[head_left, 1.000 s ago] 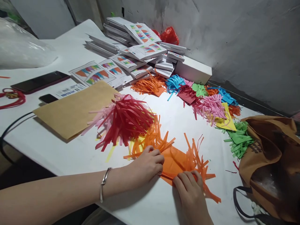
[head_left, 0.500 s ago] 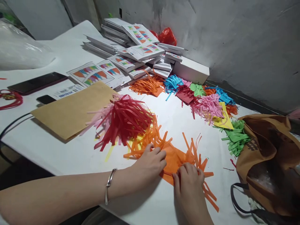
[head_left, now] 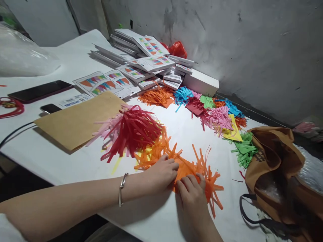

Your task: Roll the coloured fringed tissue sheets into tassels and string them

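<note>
Both hands work on a sheet of orange fringed tissue paper (head_left: 186, 168) near the front edge of the table. My left hand (head_left: 163, 174) wears a silver bracelet at the wrist, and its curled fingers grip the sheet's left part. On the lower right part, my right hand (head_left: 192, 189) has its fingers bent over the paper, with the fingertips partly hidden. Cut strips fan out at either end of the sheet. Beyond my left hand lies a heap of red tissue tassels (head_left: 135, 129), with pink and yellow strips beneath.
Folded tassels in several colours, including a green tassel (head_left: 245, 151), line the far side. Behind are stacked printed packs (head_left: 151, 64) and a white box (head_left: 202, 82). A brown bag (head_left: 267, 158) stands right; a brown envelope (head_left: 80, 117) and a phone (head_left: 42, 91) lie left.
My right hand has shifted left, closer to my left hand, and the orange paper between them is drawn in narrower. The camera view has turned slightly.
</note>
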Tool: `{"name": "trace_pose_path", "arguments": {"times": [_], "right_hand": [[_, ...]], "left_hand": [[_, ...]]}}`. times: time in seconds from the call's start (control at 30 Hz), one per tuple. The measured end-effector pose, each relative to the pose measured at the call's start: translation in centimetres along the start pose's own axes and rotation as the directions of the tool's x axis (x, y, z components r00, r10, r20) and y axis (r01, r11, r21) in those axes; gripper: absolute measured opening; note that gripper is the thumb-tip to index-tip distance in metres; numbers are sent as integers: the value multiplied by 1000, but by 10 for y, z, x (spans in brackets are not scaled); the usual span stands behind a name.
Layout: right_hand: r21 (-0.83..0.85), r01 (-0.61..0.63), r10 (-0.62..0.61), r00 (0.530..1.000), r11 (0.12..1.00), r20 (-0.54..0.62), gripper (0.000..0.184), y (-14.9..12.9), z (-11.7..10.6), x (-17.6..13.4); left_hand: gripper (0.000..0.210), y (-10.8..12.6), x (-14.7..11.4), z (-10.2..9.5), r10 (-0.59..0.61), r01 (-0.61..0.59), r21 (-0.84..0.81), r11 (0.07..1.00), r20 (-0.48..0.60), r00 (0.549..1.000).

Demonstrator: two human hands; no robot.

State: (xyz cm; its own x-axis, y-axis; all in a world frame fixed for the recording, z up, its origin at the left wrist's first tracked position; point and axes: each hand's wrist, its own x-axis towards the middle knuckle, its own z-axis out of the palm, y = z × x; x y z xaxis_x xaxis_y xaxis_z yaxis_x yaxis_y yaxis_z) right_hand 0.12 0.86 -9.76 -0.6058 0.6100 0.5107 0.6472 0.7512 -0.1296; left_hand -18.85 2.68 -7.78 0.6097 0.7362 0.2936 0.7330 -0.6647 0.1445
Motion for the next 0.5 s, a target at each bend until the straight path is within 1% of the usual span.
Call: {"name": "trace_pose_path", "arguments": {"times": [0.03,0.1,0.17,0.2,0.23,0.27,0.33,0.37,0.4,0.43,0.5], "right_hand": [[-11,17,-17,1000,1000,-25,31,1,0,2],[-35,34,-37,994,999,-101,31,5,-5,7],[-75,34,-47,982,997,-183,26,13,-17,8],[-107,23,-46,973,994,-226,24,19,-27,7],[-148,-3,-36,963,989,-265,22,26,-40,4],[-201,-43,-21,953,979,-303,20,35,-56,-1],[-340,-145,-2,919,929,-395,17,54,-96,-19],[-422,-189,-17,899,886,-437,16,62,-119,-31],[-514,-210,-55,890,832,-453,16,68,-143,-43],[-612,-188,-130,890,769,-437,15,71,-166,-56],[-771,-43,-255,931,635,-262,16,67,-202,-76]], "left_hand": [[21,3,-2,-6,37,-37,-3,999,-16,999],[20,12,-7,-15,165,-166,-23,986,-40,985],[22,20,-14,-16,261,-264,-66,962,-48,964],[21,22,-18,-14,264,-268,-97,959,-49,963],[20,22,-21,-11,236,-242,-136,961,-55,970],[20,20,-24,-8,195,-203,-182,962,-61,979],[21,10,-23,-9,127,-146,-287,947,-84,988],[23,4,-20,-15,106,-132,-342,930,-96,990],[25,-2,-15,-24,91,-125,-392,911,-104,990],[26,-6,-8,-36,82,-122,-438,890,-111,991],[24,-3,13,-68,66,-110,-524,845,-103,993]]}}
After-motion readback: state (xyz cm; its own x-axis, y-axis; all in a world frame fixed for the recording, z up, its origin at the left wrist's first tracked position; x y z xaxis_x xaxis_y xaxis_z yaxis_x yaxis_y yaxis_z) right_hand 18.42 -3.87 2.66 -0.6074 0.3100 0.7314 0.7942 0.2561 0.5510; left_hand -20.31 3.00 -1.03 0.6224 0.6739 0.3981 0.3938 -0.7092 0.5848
